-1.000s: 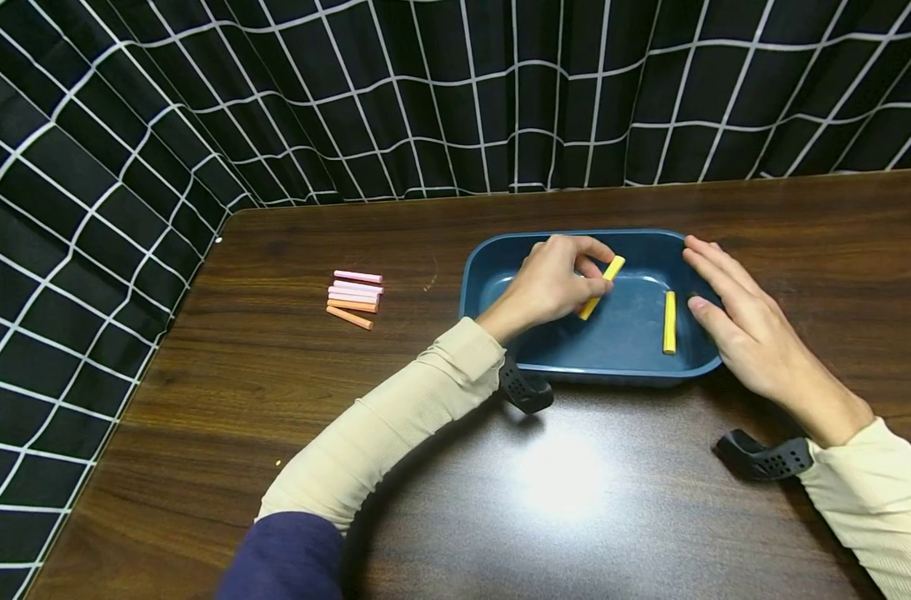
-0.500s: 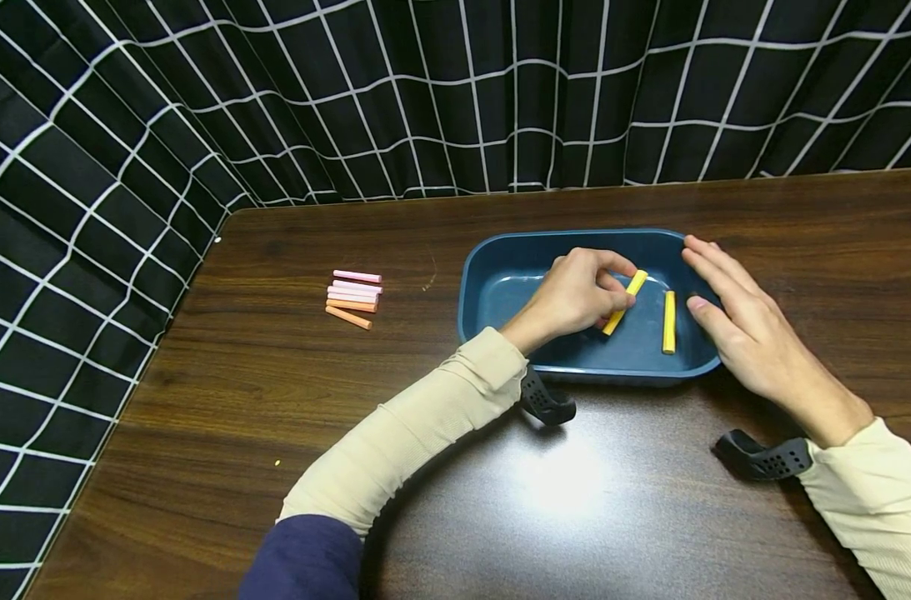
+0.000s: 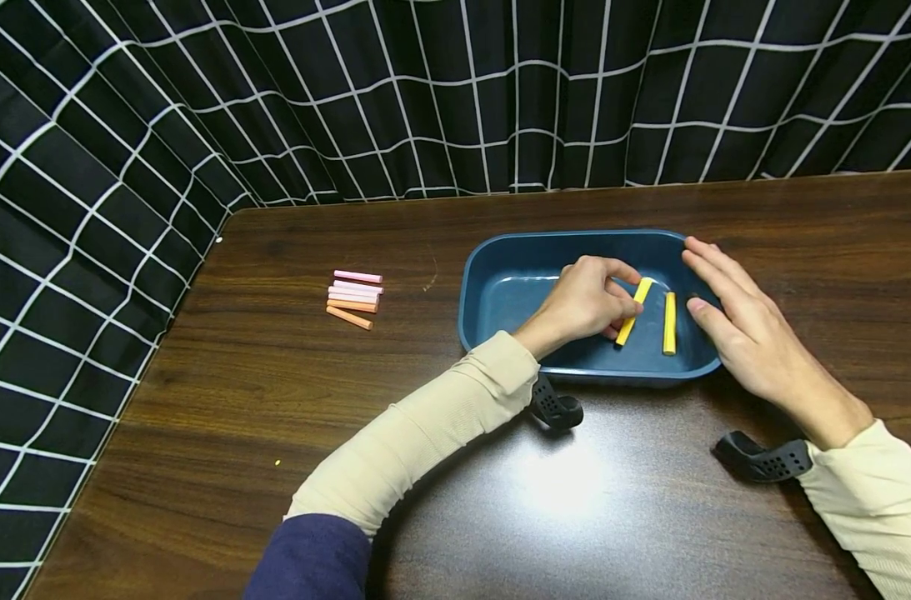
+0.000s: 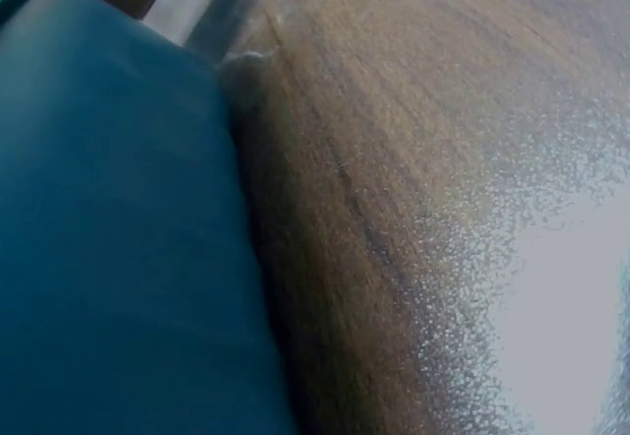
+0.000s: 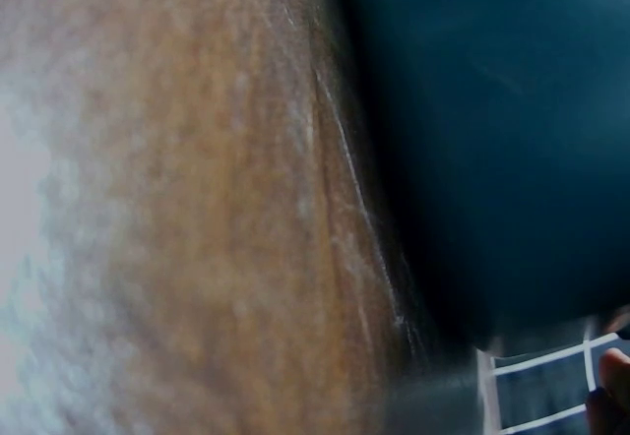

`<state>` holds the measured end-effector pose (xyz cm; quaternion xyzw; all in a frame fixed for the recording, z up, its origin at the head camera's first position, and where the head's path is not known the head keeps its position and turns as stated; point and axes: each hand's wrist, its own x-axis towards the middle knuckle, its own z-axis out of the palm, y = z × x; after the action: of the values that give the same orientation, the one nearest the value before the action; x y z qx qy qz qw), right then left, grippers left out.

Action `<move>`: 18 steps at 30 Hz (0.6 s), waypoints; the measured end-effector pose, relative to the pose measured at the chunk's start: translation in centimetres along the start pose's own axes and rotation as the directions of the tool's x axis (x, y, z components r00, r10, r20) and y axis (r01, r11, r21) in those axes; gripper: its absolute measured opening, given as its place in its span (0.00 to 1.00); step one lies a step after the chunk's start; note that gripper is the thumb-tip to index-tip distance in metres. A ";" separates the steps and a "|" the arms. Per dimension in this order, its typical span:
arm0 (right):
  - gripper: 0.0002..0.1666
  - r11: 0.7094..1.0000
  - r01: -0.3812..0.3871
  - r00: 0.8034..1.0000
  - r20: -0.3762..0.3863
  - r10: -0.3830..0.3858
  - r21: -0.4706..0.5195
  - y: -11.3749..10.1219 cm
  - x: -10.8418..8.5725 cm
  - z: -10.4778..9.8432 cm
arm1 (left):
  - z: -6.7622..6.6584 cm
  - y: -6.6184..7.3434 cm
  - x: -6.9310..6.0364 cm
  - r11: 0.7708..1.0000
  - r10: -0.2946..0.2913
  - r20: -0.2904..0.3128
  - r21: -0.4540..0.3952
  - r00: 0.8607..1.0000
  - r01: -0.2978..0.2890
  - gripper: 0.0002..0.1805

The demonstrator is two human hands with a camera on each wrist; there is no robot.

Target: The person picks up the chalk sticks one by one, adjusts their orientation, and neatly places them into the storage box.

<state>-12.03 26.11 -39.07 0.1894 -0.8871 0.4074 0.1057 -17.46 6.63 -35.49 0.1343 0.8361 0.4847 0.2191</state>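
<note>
Chalk point(image 3: 642, 291), a yellow stick, is inside the tub point(image 3: 511, 304), in its right half, pinched between the thumb and fingers of the left hand point(image 3: 584, 302). It lies aslant, its far end farther right than its near end; whether the near end touches the tub's floor cannot be told. A second yellow stick point(image 3: 669, 323) lies on that floor just to the right, running almost straight from near to far. The two are apart.

The right hand point(image 3: 748, 325) is at the tub's right end, fingers extended and thumb spread away from them. Its fingertips are at the rim's far right corner, and its thumb reaches the right side. The hands are apart, with the second stick between them. In the right wrist view, blurred fingers point(image 5: 617, 371) show beyond the tub's outer wall.

On the table point(image 3: 200, 358), well to the left of the tub, pink sticks point(image 3: 356, 291) lie in a row with two orange sticks point(image 3: 352, 307) on their near side. The nearest orange one slants, its right end turned nearer. A yellow crumb point(image 3: 277, 462) lies farther near and left. Black cloth point(image 3: 455, 92) with a white grid hangs along the far and left sides. Both arms wear cream sleeves point(image 3: 425, 442), with a black strap point(image 3: 554, 407) near each wrist.
</note>
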 end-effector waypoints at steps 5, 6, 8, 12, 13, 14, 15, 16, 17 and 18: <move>0.31 1.000 0.000 1.000 0.002 0.000 0.008 0.0 0.0 0.0 | 0.3 -0.1 0.1 0.999 -0.049 -0.010 -0.015 0.999 0.049 0.19; 0.31 1.000 -0.003 1.000 0.005 0.003 0.009 0.0 0.0 0.0 | 0.3 0.0 0.1 0.998 -0.059 -0.012 -0.018 0.998 0.059 0.19; 0.31 1.000 -0.008 1.000 0.008 0.007 0.010 -0.1 0.0 0.0 | 0.4 0.0 0.2 0.996 -0.082 -0.013 -0.028 0.997 0.081 0.19; 0.31 1.000 -0.007 1.000 0.006 0.007 0.010 -0.1 0.0 0.0 | 0.6 -0.1 0.2 0.989 -0.113 -0.006 -0.099 0.994 0.112 0.18; 0.31 1.000 -0.004 1.000 0.003 0.004 0.010 -0.1 0.0 0.0 | 0.6 -0.1 0.2 0.985 -0.121 -0.004 -0.124 0.993 0.120 0.18; 0.31 1.000 -0.003 1.000 0.001 0.003 0.008 -0.1 0.0 0.0 | 0.7 -0.1 0.3 0.980 -0.128 -0.002 -0.151 0.992 0.126 0.17; 0.31 1.000 -0.002 1.000 0.000 0.002 0.008 -0.1 -0.1 0.0 | 0.7 -0.1 0.3 0.975 -0.136 0.001 -0.177 0.991 0.134 0.17; 0.31 1.000 0.001 1.000 -0.002 -0.001 0.008 -0.1 -0.1 0.0 | 0.7 -0.1 0.3 0.970 -0.142 0.005 -0.198 0.990 0.141 0.18; 0.31 1.000 0.003 1.000 -0.003 -0.003 0.008 0.0 -0.1 0.0 | 0.8 -0.1 0.3 0.965 -0.148 0.011 -0.216 0.989 0.147 0.18; 0.31 1.000 0.005 1.000 -0.005 -0.005 0.008 0.0 -0.1 0.0 | 0.8 -0.1 0.3 0.961 -0.154 0.018 -0.228 0.988 0.154 0.19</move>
<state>-11.93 26.09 -39.10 0.1912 -0.8847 0.4111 0.1080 -17.33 7.28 -36.02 0.0427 0.7826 0.5591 0.2704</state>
